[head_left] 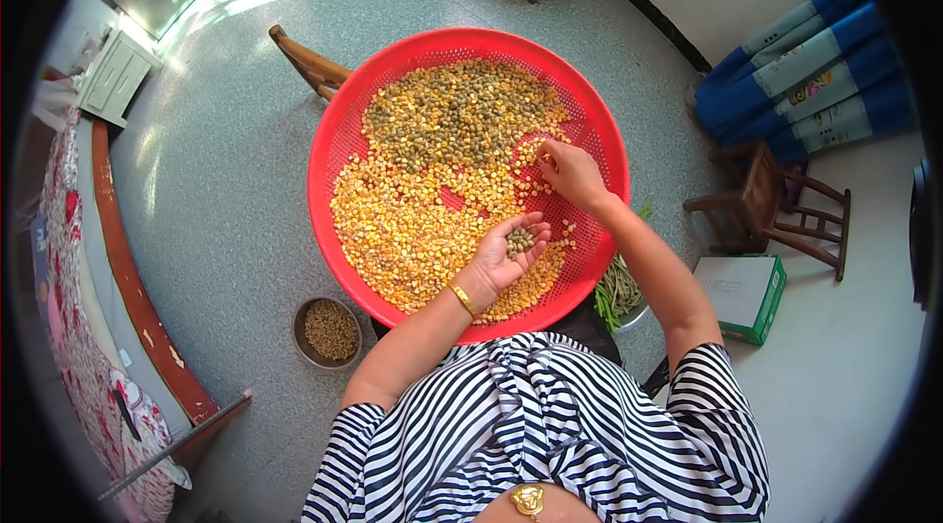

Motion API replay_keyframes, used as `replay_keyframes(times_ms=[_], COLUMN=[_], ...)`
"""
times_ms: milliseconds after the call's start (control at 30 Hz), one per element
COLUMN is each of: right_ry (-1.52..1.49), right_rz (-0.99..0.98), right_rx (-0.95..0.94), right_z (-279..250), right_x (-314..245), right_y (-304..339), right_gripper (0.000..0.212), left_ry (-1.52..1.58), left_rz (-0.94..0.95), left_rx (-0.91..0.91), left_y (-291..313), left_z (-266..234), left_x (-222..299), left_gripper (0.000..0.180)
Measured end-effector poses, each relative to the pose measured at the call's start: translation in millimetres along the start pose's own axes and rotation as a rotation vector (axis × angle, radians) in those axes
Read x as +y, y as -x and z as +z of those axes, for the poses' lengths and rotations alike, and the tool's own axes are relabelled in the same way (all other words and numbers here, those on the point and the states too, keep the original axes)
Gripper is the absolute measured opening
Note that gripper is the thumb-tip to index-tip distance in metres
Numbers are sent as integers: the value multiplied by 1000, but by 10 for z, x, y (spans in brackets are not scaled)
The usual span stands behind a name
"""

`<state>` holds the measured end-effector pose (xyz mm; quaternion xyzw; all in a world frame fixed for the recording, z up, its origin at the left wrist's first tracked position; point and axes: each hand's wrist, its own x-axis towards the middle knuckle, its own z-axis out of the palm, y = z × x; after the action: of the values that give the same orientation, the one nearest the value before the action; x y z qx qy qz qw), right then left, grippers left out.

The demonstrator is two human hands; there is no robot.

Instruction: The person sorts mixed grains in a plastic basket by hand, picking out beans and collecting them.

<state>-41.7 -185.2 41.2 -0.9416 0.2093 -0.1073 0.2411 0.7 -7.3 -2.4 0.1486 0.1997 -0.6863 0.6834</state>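
"Centrally, which objects are seen?"

"A round red perforated basket point(601, 130) lies before the striped shirt point(530, 395). Yellow corn kernels point(393, 238) cover its nearer and left part; dark greenish-brown seeds point(462, 115), mixed with corn, cover the farther part. What bears the basket is hidden."

"How is the left hand point(504, 253) disposed?"

"Palm upward, over the nearer right part of the basket, its fingers loosely curled and unclosed. A small palmful of seeds point(519, 243) rests in it, and a gold bangle point(463, 299) encircles the wrist."

"And the right hand point(572, 172)?"

"It reaches over the basket's right side, among scattered kernels. Its fingers are bent together; whether they grip a seed cannot be told."

"What surrounds the basket?"

"To the left, on the floor point(226, 199), stands a metal bowl point(302, 346) containing brown seeds point(331, 330). To the right lie green stalks point(614, 292) and, farther off, a green-and-white box point(737, 292) beside a wooden chair point(761, 194)."
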Motion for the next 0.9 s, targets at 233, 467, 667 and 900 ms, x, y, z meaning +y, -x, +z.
replay_keyframes(times_ms=[233, 467, 667, 900], right_ry=[120, 29, 129, 279], right_rz=[-5, -126, -159, -78], right_rx=[-66, -44, -114, -163], right_z=[9, 65, 186, 245], right_x=[11, -172, -227, -329], right_y=[13, -95, -165, -235], right_gripper=[10, 8, 10, 11], left_ry=[5, 19, 25, 19], left_rz=[2, -13, -18, -13], left_rx=[9, 3, 8, 34], left_y=[10, -16, -25, -19], left_z=[17, -20, -19, -2], left_x=[-2, 4, -1, -6], left_gripper=[26, 27, 28, 28])
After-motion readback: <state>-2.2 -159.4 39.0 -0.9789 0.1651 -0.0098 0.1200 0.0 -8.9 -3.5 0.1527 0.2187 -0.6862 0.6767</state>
